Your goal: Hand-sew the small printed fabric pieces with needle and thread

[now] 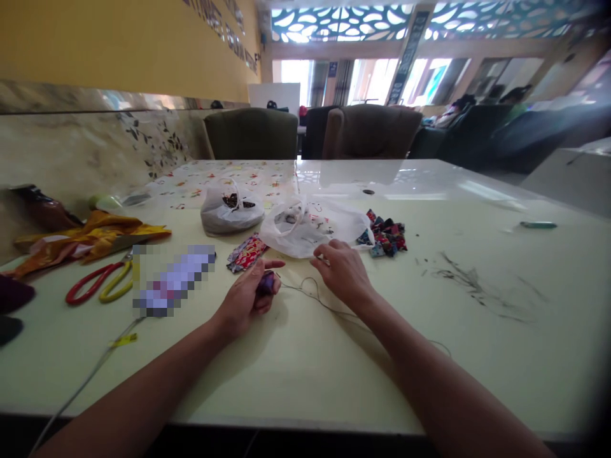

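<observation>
My left hand (pixel 248 298) is closed around a small purple fabric piece (pixel 268 282), with the forefinger pointing right. A thin thread (pixel 310 294) runs from that piece in a loop across the table toward my right hand (pixel 342 270). The right hand is pinched shut at the edge of a white plastic bag (pixel 310 224), apparently on the thread. A patterned red fabric scrap (pixel 245 252) lies just beyond the left hand.
On the cream table (pixel 334 369) lie red and yellow scissors (pixel 98 283), a grey tied bag (pixel 230 213), a pile of folded fabric pieces (pixel 386 236), yellow and orange cloth (pixel 90 238), thread scraps (pixel 468 280) and a green pen (pixel 537 224). Armchairs stand behind.
</observation>
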Demonstrator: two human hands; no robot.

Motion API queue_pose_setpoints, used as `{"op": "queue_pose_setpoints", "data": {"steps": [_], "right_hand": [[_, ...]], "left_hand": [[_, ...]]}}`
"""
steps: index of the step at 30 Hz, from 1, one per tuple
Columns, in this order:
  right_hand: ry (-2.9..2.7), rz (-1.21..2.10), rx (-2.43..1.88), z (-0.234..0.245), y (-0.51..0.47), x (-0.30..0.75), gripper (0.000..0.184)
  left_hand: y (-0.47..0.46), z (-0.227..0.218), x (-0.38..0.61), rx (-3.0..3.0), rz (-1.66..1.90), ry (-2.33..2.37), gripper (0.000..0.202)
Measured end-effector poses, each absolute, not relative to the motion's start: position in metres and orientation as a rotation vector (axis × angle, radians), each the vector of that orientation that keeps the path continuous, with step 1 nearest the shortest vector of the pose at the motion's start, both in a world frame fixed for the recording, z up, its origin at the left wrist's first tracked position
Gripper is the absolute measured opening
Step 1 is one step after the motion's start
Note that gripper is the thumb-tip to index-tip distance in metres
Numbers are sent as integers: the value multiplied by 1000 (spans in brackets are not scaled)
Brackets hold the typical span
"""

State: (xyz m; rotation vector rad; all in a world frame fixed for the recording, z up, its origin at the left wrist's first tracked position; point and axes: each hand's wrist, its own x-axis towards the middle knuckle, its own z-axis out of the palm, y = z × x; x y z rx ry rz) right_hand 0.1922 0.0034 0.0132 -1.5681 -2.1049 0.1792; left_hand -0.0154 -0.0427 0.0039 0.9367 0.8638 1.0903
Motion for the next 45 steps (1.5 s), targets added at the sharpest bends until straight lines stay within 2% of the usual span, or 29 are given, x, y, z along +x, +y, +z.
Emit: {"op": "queue_pose_setpoints", "data": {"steps": [5,7,9,17,20,22,24,32,36,41,45], "right_hand": [[-1977,832,-907,14,-21,164,10],[-1956,978,-798,12,-29,157,7],[-1914,1058,-791,12,-32,155,13],[-1715,1093,-1033,9,-23,163,26],[-1717,1015,-1021,9,-22,163,22],[-1745,907,-1009,10,-24,162,17],[-1803,871,-985,11,-27,161,20],[-1671,1256,-850,7,-31,154,10],[-1573,1298,-861,8,-27,157,11],[-1579,1348,-839,8,-27,156,12],[-1560,1353,-890,8,-28,155,8]], "left_hand": [[-49,-1,-14,1113,953,907,53],[-50,-4,-13,1127,920,891,55],[-49,-5,-13,1124,927,855,55],[-42,-3,-16,1154,1062,796,38],[-40,-4,-16,1137,1119,853,27],[-39,-4,-16,1127,1159,881,26],[-39,-3,-16,1146,1191,903,25],[-42,0,-14,1256,1231,950,26],[-41,1,-15,1243,1197,920,32],[-42,4,-15,1352,1214,1034,24],[-43,4,-13,1382,1203,1054,25]]}}
